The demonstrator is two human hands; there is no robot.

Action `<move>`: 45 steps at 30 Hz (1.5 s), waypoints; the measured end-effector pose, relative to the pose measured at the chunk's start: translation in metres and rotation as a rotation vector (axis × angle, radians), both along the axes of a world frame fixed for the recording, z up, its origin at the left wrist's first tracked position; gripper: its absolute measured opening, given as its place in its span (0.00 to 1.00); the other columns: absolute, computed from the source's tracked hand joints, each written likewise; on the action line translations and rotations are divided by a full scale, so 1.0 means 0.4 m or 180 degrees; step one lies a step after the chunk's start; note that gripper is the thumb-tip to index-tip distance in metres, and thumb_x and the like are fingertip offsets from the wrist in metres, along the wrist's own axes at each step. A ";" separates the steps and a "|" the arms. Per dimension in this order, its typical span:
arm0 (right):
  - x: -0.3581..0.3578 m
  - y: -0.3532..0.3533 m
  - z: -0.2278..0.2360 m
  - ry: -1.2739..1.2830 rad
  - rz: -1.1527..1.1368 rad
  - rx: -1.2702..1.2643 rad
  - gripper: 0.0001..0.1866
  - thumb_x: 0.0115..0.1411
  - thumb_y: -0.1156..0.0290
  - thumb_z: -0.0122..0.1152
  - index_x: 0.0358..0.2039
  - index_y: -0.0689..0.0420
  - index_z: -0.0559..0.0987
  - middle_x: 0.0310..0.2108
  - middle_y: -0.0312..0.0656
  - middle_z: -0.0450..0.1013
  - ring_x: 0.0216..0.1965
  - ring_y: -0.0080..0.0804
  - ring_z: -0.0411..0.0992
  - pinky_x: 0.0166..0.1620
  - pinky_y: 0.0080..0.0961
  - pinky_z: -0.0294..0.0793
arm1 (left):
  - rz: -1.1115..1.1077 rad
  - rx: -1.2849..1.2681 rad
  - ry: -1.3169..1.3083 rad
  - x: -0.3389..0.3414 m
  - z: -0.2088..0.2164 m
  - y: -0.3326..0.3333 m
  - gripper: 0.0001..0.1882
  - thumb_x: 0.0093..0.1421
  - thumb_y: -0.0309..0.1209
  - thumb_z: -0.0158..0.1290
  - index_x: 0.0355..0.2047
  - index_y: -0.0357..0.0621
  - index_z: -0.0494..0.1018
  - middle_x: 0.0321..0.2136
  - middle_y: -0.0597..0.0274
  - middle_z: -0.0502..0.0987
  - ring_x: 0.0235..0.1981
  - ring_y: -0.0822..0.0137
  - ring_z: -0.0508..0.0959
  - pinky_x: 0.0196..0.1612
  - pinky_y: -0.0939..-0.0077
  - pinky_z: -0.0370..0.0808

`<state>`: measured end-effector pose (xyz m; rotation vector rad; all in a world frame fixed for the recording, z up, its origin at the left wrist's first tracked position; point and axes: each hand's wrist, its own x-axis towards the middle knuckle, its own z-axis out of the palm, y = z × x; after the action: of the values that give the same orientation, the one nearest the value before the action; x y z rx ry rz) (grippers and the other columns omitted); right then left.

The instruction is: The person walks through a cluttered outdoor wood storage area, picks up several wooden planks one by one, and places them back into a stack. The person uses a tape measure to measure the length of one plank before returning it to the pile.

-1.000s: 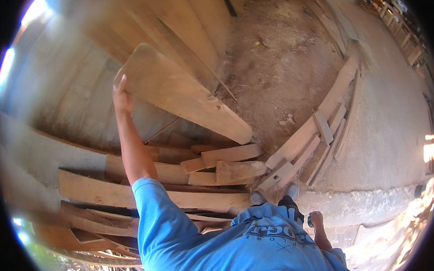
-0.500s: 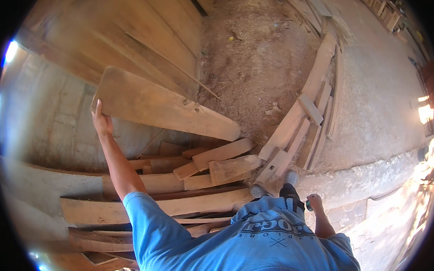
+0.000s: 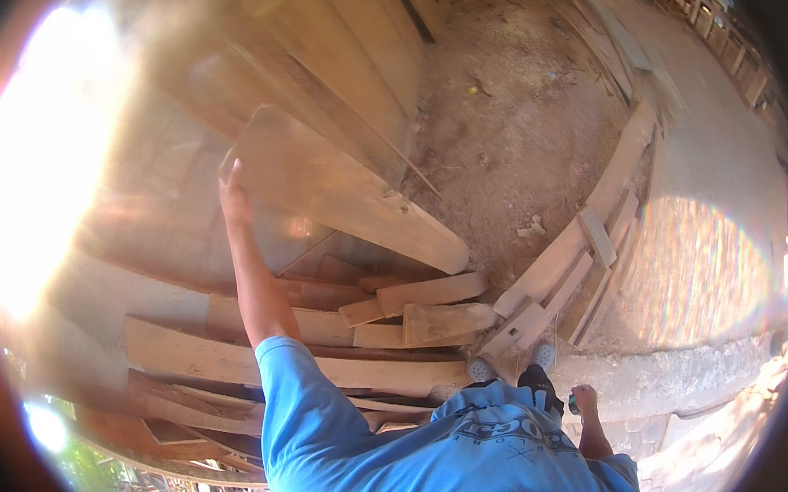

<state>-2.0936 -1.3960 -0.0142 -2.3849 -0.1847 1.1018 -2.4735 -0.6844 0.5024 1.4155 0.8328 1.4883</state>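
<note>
My left hand (image 3: 234, 198) reaches far out and is closed on the near edge of a wide wooden board (image 3: 348, 187) by its upper left corner. The board is tilted, with its rounded lower end by the pile of planks. A knot marks its surface near the middle. Down by my right hip, my right hand (image 3: 586, 397) is curled around a small dark and green object (image 3: 573, 404). Most of that object is hidden in the fingers, so its kind does not show.
Short offcuts (image 3: 449, 322) and long planks (image 3: 189, 348) lie stacked left of my feet (image 3: 511, 363). More planks (image 3: 585, 248) run along the right side of the dirt floor (image 3: 503, 129). Large upright panels (image 3: 344, 48) stand behind the board. Bright glare washes out the far left.
My view has turned, so the scene sits further right and the glare at left has grown. The board stays in my left hand, with little other visible change. My right hand keeps its grip.
</note>
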 end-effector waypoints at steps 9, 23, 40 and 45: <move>0.028 0.025 0.030 -0.0048 0.0132 0.0271 0.15 0.46 0.64 0.61 0.29 0.64 0.80 0.27 0.48 0.77 0.32 0.39 0.76 0.37 0.33 0.72 | -0.0274 -0.0015 -0.0166 0.021 -0.005 -0.012 0.22 0.61 0.31 0.54 0.54 0.42 0.64 0.49 0.58 0.72 0.50 0.63 0.71 0.52 0.66 0.69; 0.034 0.031 0.059 0.0177 -0.0241 0.0047 0.18 0.45 0.63 0.63 0.28 0.68 0.78 0.26 0.52 0.76 0.30 0.40 0.76 0.35 0.35 0.73 | -0.0268 0.0057 0.0003 0.060 0.005 -0.041 0.22 0.61 0.31 0.52 0.55 0.40 0.64 0.50 0.59 0.71 0.52 0.64 0.70 0.54 0.70 0.66; 0.054 0.027 0.046 0.0367 -0.0186 -0.0019 0.21 0.45 0.62 0.63 0.32 0.68 0.76 0.30 0.53 0.76 0.33 0.41 0.76 0.37 0.34 0.73 | -0.0310 0.0052 0.0080 0.099 0.015 -0.062 0.23 0.62 0.34 0.52 0.56 0.40 0.63 0.51 0.57 0.70 0.53 0.62 0.69 0.55 0.66 0.66; 0.048 0.028 0.048 0.0198 -0.0124 -0.0061 0.21 0.45 0.62 0.63 0.31 0.68 0.76 0.29 0.53 0.76 0.33 0.41 0.76 0.37 0.34 0.73 | -0.0373 0.0149 0.0054 0.117 0.018 -0.067 0.23 0.62 0.33 0.51 0.56 0.39 0.63 0.51 0.57 0.70 0.53 0.62 0.69 0.55 0.67 0.66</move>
<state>-2.0743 -1.3847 0.0050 -2.3572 -0.1062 1.1628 -2.4268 -0.7112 0.5096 1.4878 0.7170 1.4165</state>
